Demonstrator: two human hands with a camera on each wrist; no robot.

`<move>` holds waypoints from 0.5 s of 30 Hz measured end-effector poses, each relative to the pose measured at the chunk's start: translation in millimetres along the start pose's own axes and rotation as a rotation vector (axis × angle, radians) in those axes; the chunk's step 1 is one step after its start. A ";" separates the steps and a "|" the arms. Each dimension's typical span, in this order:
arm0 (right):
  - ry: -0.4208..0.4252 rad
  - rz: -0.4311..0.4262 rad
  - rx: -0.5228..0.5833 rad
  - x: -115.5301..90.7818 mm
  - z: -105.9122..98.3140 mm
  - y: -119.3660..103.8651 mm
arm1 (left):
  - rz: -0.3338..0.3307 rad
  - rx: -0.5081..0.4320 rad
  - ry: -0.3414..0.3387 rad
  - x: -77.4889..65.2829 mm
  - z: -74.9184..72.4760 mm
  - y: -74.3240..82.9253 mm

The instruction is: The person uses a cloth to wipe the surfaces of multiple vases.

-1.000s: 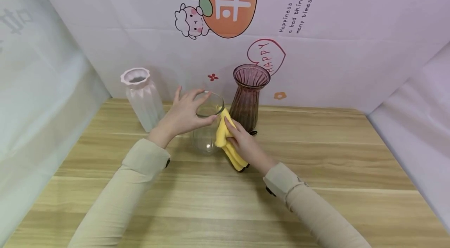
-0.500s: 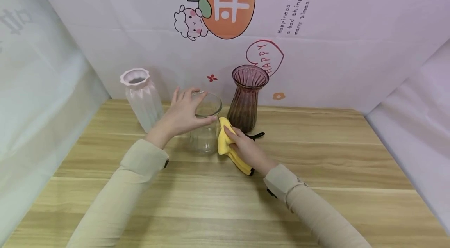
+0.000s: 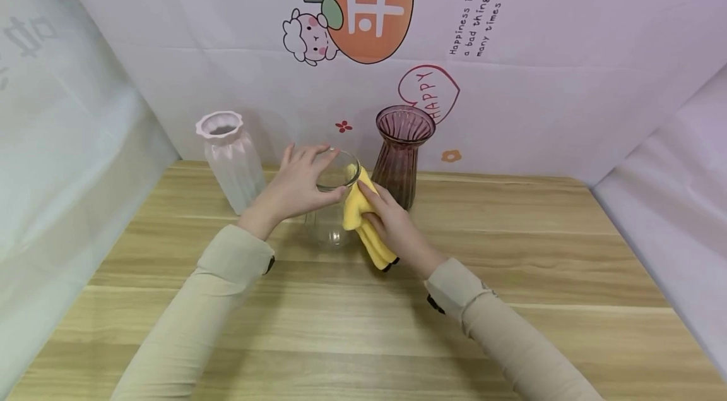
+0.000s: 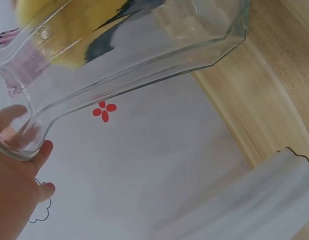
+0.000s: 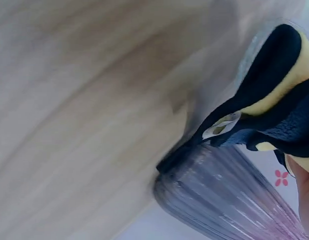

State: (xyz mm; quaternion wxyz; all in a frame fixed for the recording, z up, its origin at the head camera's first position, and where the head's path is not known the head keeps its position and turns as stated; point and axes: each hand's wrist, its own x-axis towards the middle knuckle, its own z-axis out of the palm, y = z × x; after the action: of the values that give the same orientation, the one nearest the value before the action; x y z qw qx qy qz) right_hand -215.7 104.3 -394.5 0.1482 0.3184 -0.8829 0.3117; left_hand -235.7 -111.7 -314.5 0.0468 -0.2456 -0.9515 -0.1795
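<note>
A clear glass vase [image 3: 332, 224] stands upright on the wooden table, and my left hand [image 3: 295, 189] grips it around the rim, thumb at the near side and fingers at the far side. The left wrist view shows the fingers at the mouth of the glass vase [image 4: 144, 75]. In my right hand [image 3: 397, 227] is a folded yellow cloth [image 3: 360, 205] with dark edging, pinched between thumb and fingers. It lies against the right side of the vase near the rim. The right wrist view shows the dark underside of the cloth [image 5: 274, 65]. My right fingertips are partly hidden.
Just behind my right hand stands a purple ribbed glass vase [image 3: 394, 164]. A white pleated vase [image 3: 234, 167] is at the left, close to my left wrist. Behind them rises a white printed cloth backdrop [image 3: 511, 117], with the wooden table [image 3: 341, 325] in front.
The yellow cloth in my right hand slid down the glass vase's side, then came back up to the rim. The left hand keeps its grip, and the vase shifted only slightly.
</note>
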 end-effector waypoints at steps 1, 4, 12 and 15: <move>0.013 -0.001 0.004 1.6 -0.8 -1.3 | 0.006 -0.005 -0.003 0.1 0.5 -0.4; 0.022 0.008 0.007 3.3 -2.3 -3.2 | 0.022 -0.024 -0.009 0.5 1.6 -2.2; -0.066 0.065 -0.032 -2.4 0.4 3.4 | 0.034 -0.026 0.001 3.6 3.4 -4.2; -0.116 0.088 -0.058 -7.0 2.9 8.0 | 0.032 -0.020 0.007 4.1 3.6 -4.0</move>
State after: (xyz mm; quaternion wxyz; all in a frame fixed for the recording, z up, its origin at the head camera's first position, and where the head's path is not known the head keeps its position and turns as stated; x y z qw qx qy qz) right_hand -215.9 110.6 -403.6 0.0921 0.2923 -0.9117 0.2735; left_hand -241.2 -111.9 -318.5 0.0506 -0.2608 -0.9453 -0.1891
